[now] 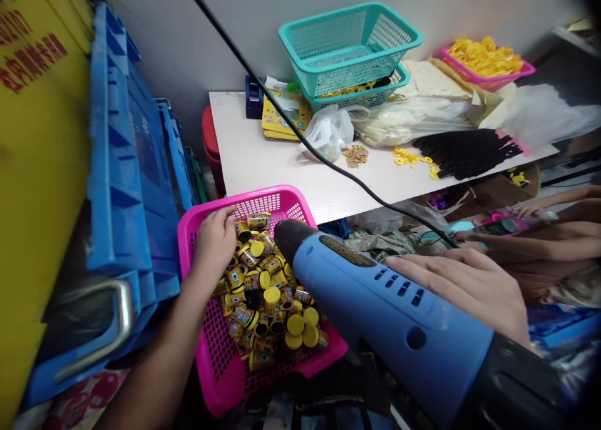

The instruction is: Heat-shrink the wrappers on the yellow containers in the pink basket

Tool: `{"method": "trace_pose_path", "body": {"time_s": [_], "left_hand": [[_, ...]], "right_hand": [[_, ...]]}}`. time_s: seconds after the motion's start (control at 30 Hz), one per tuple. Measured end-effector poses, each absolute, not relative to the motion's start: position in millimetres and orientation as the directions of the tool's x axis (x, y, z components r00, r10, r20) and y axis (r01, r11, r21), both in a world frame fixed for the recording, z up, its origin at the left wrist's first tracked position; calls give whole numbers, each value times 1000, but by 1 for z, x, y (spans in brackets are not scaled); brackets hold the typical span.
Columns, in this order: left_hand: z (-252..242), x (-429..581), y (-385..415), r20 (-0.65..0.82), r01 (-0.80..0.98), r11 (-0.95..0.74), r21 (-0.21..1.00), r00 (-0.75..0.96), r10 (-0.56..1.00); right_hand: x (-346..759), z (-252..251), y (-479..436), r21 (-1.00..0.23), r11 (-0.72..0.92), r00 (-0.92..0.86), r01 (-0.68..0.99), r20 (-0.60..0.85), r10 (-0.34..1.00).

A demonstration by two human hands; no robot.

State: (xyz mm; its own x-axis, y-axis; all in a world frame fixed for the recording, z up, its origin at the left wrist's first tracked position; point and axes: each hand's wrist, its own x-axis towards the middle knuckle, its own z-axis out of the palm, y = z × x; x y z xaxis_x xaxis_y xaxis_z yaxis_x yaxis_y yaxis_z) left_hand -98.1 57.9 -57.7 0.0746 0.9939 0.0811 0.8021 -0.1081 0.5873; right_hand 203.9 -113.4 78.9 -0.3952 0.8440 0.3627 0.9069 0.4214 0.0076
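A pink basket (pixel 213 348) holds many small printed jars (pixel 256 280), several with yellow lids. My left hand (pixel 215 239) reaches over the basket's upper left part, at the edge of the jars; its fingertips are partly hidden, and whether they pinch a jar is unclear. My right hand (pixel 474 286) is wrapped round a large blue tool (pixel 385 305) with a black nozzle and vent slots. The nozzle points at the jars from the right. A black cable (pixel 282 114) runs across the view in front of the table.
A white table (pixel 263 173) bears teal baskets (pixel 352 61), plastic bags, black strips (pixel 469 154) and yellow pieces. Blue crates (pixel 136 148) stand at the left. A yellow surface (pixel 37 167) fills the far left. Another person's arms (pixel 539 245) show at the right.
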Motion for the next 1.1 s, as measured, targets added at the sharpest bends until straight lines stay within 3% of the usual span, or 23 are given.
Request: {"method": "trace_pose_path", "body": {"time_s": [0.07,0.13,0.23,0.3,0.33,0.43,0.57,0.9,1.1], "left_hand": [[-54,-100,50,155,776,-115,620,22,988],[-51,-92,41,237,765,-208,610,75,969],[-49,-66,32,309,647,-566,511,477,823],[-51,-48,35,232,458,-781,424,779,582],[-52,-43,39,162,426,-816,390,841,517],[-57,-45,56,-22,654,-704,277,737,676],[-60,-74,63,-36,796,-584,161,596,802],[-68,-103,27,240,804,-517,293,462,854],[-64,-107,31,242,803,-497,328,437,866]], "right_hand": [[212,82,-117,5,453,-428,891,338,838],[224,89,-124,-11,494,-474,869,264,840],[240,103,-139,-42,505,-495,862,146,856],[243,108,-146,-39,493,-485,869,132,865],[243,110,-148,-31,490,-482,871,134,866],[241,107,-150,-23,484,-477,875,134,869],[243,98,-147,-30,512,-503,859,146,852],[222,94,-130,13,418,-406,908,263,875],[218,90,-127,-12,496,-480,868,234,846]]}}
